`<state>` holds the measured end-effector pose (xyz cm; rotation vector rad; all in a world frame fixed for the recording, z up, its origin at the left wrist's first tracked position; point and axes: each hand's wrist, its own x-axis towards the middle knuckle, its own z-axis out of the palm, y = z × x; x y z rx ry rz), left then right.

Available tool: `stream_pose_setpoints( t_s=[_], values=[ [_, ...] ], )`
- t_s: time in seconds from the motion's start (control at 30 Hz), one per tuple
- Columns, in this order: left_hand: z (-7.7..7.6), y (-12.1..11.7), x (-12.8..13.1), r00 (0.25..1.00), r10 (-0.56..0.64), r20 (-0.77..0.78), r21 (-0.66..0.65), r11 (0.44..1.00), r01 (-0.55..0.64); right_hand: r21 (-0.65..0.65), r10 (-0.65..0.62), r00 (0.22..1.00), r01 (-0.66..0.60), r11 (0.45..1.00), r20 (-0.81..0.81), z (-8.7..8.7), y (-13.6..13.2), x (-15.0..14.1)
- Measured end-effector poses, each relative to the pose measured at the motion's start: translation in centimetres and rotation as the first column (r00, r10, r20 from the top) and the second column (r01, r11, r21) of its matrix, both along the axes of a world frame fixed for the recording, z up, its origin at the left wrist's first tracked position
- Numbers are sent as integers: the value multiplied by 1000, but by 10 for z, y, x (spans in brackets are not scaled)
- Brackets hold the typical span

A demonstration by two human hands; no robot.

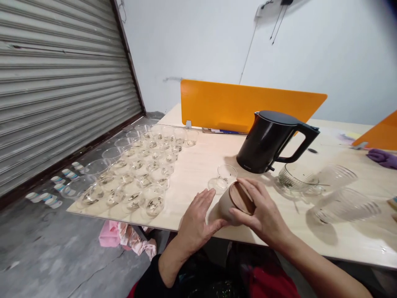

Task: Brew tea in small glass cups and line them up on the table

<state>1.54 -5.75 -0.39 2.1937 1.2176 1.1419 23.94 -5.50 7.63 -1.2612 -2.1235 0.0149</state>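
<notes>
A pale canister (223, 205) with a wooden lid (240, 198) stands near the table's front edge. My right hand (263, 207) is wrapped over its top, thumb on the near side and fingers on the far side of the lid. On the canister's left, my left hand (198, 217) has its fingers stretched out and its thumb close to the canister's base; I cannot tell whether it touches. Just behind the canister is a small clear glass cup (227, 174).
Rows of clear cups (155, 205) with dark bits inside fill the table's left side. A black kettle (268, 140) stands before an orange divider (217, 103). To the right are a ribbed glass bowl (294, 178) with dark leaves and stacked clear cups (347, 205) lying sideways.
</notes>
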Motion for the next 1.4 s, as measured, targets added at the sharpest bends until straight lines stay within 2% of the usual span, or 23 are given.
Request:
stream_pose_setpoints(
  t_s=[0.1,0.23,0.37,0.53,0.7,0.83,0.93,1.0,1.07,1.17,1.27,1.33,1.4],
  values=[
    [8,1,2,997,-23,68,-135,990,32,10,4,1000,-4,1000,16,-19,1,-9],
    [15,3,14,977,-63,202,-278,953,119,21,-12,998,11,1000,65,-18,1,-17],
    [13,4,30,936,-88,340,-278,942,190,-9,-26,991,27,1000,134,-8,-2,-20],
    [15,5,42,929,-37,369,-261,955,141,38,-23,991,18,999,135,-9,-1,-21],
    [16,3,44,932,-13,363,-252,961,112,47,-23,999,21,999,34,-14,3,-25],
    [13,3,44,945,29,325,-272,960,64,-16,-55,984,53,998,-168,-1,3,-24],
    [15,2,43,959,53,278,-329,943,43,49,-93,959,110,993,-269,11,3,-12],
    [17,1,42,962,45,268,-319,947,45,98,-160,951,191,977,-263,10,3,5],
    [17,1,42,962,30,272,-286,957,51,112,-249,946,276,955,-209,-2,3,28],
    [15,0,42,960,27,279,-270,961,52,87,-336,935,346,934,-112,-34,2,62],
    [13,0,43,961,34,276,-265,963,42,23,-374,927,374,927,-7,-64,0,84],
    [13,-1,44,962,38,271,-260,965,35,-44,-370,927,373,927,59,-75,-2,89],
    [13,-2,44,963,47,264,-260,965,24,-98,-343,934,352,931,101,-77,-3,89]
  ],
)
